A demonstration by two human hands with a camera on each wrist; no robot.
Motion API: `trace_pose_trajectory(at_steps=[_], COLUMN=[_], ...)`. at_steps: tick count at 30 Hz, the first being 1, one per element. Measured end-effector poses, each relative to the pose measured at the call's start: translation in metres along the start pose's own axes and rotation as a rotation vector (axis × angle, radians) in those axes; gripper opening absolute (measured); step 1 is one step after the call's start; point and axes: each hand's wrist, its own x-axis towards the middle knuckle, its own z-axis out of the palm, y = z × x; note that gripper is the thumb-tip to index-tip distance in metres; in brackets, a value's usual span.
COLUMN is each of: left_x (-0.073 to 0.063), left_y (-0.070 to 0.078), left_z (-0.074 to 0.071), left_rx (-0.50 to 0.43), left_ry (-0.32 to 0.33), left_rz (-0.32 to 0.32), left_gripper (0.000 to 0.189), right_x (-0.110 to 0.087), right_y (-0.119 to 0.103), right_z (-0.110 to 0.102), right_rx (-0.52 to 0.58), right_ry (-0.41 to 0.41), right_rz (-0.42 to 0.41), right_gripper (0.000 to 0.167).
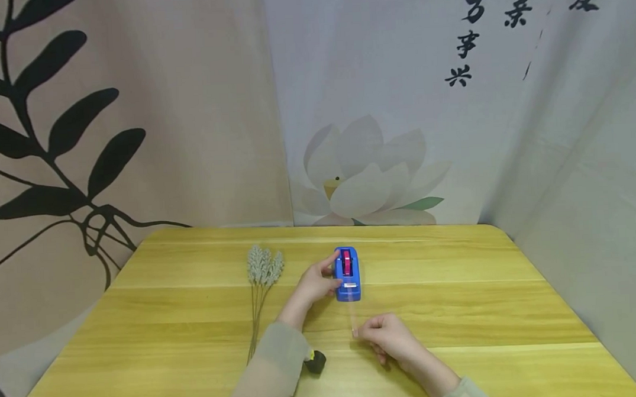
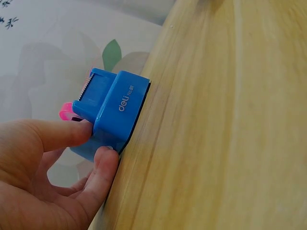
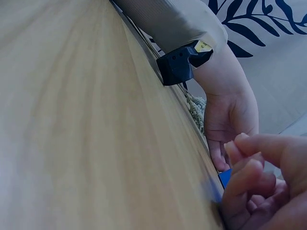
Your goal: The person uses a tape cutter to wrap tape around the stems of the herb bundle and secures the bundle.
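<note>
A blue tape dispenser (image 1: 356, 274) stands on the table, a pink tape roll (image 1: 347, 262) set in its top. My left hand (image 1: 315, 283) grips it along its left side, thumb and fingers against the body. In the left wrist view, the serrated cutting edge (image 2: 86, 86) shows above that thumb. A strip of clear tape (image 1: 352, 316) runs from the dispenser's near end toward me. Its free end is pinched between thumb and forefinger of my right hand (image 1: 390, 337), low over the wood. The right wrist view shows those fingertips (image 3: 242, 139) together, the other fingers curled.
Left of my left forearm lies a bunch of dried grey-green flower stems (image 1: 265, 269). A black wrist device (image 1: 315, 362) sits at the left cuff. The yellow wooden table (image 1: 460, 287) ends at a printed curtain (image 1: 213, 108) behind.
</note>
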Motion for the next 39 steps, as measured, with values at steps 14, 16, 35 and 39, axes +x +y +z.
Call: trace_pose_trajectory(at_steps=[14,16,35,39], left_x=[-0.007,-0.009,-0.072,-0.082], left_y=[-0.002,0.002,0.016,-0.007], left_z=[-0.010,-0.013,-0.136,-0.147], left_rx=[0.094,0.198,0.544,0.513], left_ry=[0.018,0.025,0.117,0.127], left_rz=[0.056,0.089,0.191,0.113], left_gripper=[0.064,0.061,0.061,0.062], right_x=[0.005,0.005,0.001,0.002], right_y=[0.000,0.002,0.007,0.005], right_z=[0.006,0.006,-0.004,-0.005], right_rx=[-0.012,-0.003,0.077,0.074], right_ry=[-0.025,-0.030,-0.009,-0.007], right_rz=[0.020,0.016,0.007,0.012], right_gripper=[0.021,0.022,0.025,0.024])
